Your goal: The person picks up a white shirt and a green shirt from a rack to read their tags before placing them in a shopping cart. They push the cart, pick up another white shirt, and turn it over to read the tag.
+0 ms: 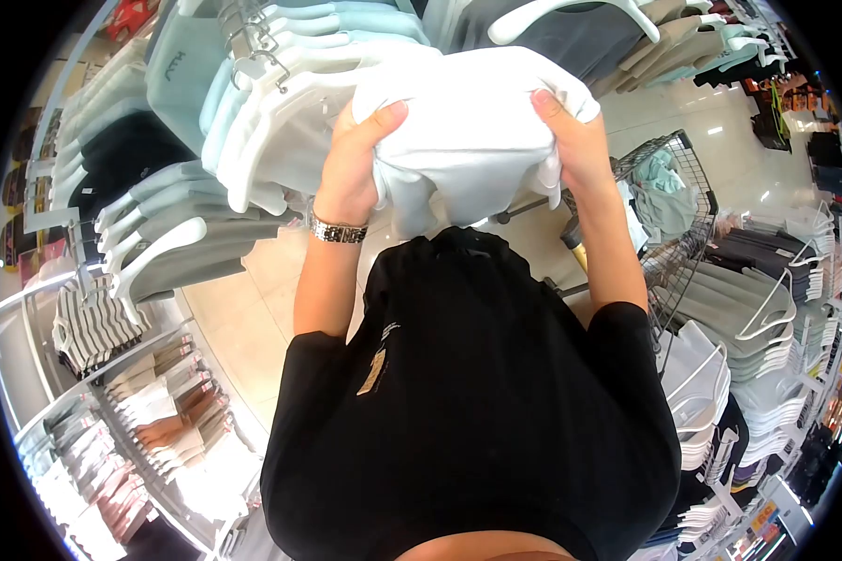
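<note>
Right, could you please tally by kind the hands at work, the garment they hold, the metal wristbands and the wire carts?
Hands (left hand, right hand): 2
Held white garment: 1
Metal wristband: 1
Wire cart: 1
Total: 5

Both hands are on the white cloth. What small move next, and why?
I'd probably ease the left hand and right hand slightly apart: they grip the white cloth at opposite sides, and its lower part hangs in loose folds.
</note>
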A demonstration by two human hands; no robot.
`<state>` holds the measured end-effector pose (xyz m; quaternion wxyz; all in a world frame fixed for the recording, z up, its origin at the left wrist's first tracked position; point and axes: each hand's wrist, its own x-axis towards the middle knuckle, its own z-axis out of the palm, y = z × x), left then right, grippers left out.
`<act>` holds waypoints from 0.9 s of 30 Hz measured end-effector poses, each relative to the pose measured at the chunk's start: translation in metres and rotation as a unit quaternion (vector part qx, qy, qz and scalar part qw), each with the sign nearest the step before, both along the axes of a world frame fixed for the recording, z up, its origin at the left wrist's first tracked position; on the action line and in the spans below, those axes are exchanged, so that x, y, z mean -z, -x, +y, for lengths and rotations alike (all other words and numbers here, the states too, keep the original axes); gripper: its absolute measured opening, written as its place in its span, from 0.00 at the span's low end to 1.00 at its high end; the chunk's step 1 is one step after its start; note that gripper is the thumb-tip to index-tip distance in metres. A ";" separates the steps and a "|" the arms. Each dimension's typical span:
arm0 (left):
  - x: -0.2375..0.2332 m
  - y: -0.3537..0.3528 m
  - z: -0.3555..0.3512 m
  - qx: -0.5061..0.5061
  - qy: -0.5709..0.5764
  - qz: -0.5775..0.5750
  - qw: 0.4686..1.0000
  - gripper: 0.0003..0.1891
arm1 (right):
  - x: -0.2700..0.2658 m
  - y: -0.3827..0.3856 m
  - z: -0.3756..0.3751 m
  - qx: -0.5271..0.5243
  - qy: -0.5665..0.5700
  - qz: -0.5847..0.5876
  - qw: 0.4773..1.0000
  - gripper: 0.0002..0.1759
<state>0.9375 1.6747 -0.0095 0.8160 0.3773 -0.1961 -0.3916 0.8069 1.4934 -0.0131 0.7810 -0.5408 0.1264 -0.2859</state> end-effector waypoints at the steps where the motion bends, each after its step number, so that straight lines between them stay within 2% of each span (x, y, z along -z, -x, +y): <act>1: -0.001 -0.004 -0.001 -0.002 -0.005 -0.004 1.000 0.21 | 0.001 -0.001 -0.001 0.001 0.007 0.011 1.000 0.17; 3: -0.001 -0.010 -0.002 -0.006 -0.011 -0.009 1.000 0.21 | 0.000 0.001 -0.005 0.001 0.019 0.032 0.999 0.17; 5: 0.001 -0.015 -0.003 -0.024 -0.030 -0.023 0.999 0.20 | -0.004 0.004 -0.011 -0.041 0.221 0.107 0.969 0.23; 6: 0.002 -0.017 -0.003 -0.023 -0.032 -0.022 0.999 0.20 | -0.005 0.005 -0.013 -0.041 0.220 0.107 0.969 0.23; 8: 0.004 -0.018 -0.003 -0.026 -0.037 -0.028 0.999 0.19 | -0.005 0.008 -0.015 -0.127 0.347 0.076 0.926 0.33; 9: 0.005 -0.018 -0.003 -0.024 -0.039 -0.026 0.999 0.19 | -0.001 0.010 -0.016 -0.126 0.345 0.078 0.927 0.33; 11: 0.002 -0.021 -0.005 -0.001 -0.007 -0.007 1.000 0.18 | 0.014 0.007 -0.024 -0.219 0.419 0.155 0.868 0.42; 13: 0.004 -0.021 -0.007 -0.007 0.000 -0.005 1.000 0.18 | 0.037 0.002 -0.036 -0.238 0.425 0.173 0.856 0.42; 15: 0.005 -0.021 -0.008 -0.012 0.009 0.002 1.000 0.18 | 0.051 0.000 -0.044 -0.233 0.334 0.214 0.888 0.39; 16: 0.006 -0.022 -0.008 -0.012 0.010 0.014 1.000 0.19 | 0.060 -0.001 -0.051 -0.232 0.334 0.216 0.888 0.39; 18: 0.007 -0.022 -0.007 -0.014 0.012 0.028 0.999 0.19 | 0.078 -0.001 -0.065 -0.253 0.140 0.194 0.937 0.36; 19: 0.007 -0.024 -0.006 -0.006 0.024 0.071 0.997 0.20 | 0.084 -0.001 -0.067 -0.254 0.141 0.195 0.937 0.36; 21: 0.004 -0.025 -0.006 -0.002 0.037 0.113 0.993 0.21 | 0.095 -0.003 -0.071 -0.221 -0.079 0.146 0.961 0.35; 23: 0.001 -0.023 -0.009 -0.008 0.081 0.126 0.989 0.22 | 0.089 -0.003 -0.065 -0.223 -0.081 0.140 0.961 0.37; 25: -0.001 -0.026 -0.011 -0.002 0.097 0.139 0.986 0.22 | 0.087 -0.001 -0.061 -0.378 0.041 0.174 0.908 0.39; 26: 0.000 -0.027 -0.013 0.005 0.114 0.152 0.982 0.22 | 0.081 -0.004 -0.050 -0.427 0.163 0.210 0.864 0.40; 27: 0.001 -0.028 -0.016 0.003 0.115 0.154 0.981 0.22 | 0.073 -0.004 -0.037 -0.422 0.300 0.213 0.829 0.38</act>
